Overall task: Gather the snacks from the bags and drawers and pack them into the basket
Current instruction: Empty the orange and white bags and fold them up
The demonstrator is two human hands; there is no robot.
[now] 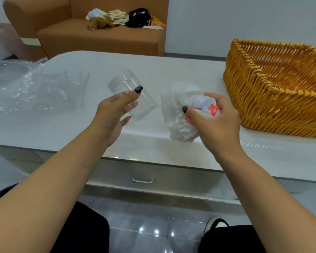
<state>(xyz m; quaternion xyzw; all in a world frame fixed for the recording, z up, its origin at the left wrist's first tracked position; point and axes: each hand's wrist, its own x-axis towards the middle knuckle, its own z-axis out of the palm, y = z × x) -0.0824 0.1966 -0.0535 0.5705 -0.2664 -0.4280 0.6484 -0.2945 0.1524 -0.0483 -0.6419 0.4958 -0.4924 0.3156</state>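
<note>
Over the white table (171, 70), two bare arms reach out from the bottom of the view. At about 10 o'clock from the middle, the left hand (115, 112) holds a clear plastic cup (133, 95). The cup lies tilted on its side, with the thumb on top and the other fingers curled under it. Just beside it, at about 2 o'clock from the middle, the right hand (213, 117) grips a crumpled white bag (181, 110) with red marks on it. The fingers and thumb are bent round the top of the bag, and the bag is bunched up into a ball above the table. The two hands are near each other but do not touch. At 3 o'clock sits the basket (254, 92), made of woven orange-yellow strips. It stands on the table just right of the white bag, and no snack shows in the part of it that can be seen. At 9 o'clock a big clear plastic bag (35, 88) lies flat and wrinkled on the table. At 6 o'clock, on the front of the table, is a drawer (117, 175) with a small handle, and it is closed. At 12 o'clock, far back, a brown sofa (98, 39) holds a stuffed toy (98, 20) and a black bag (138, 17).
</note>
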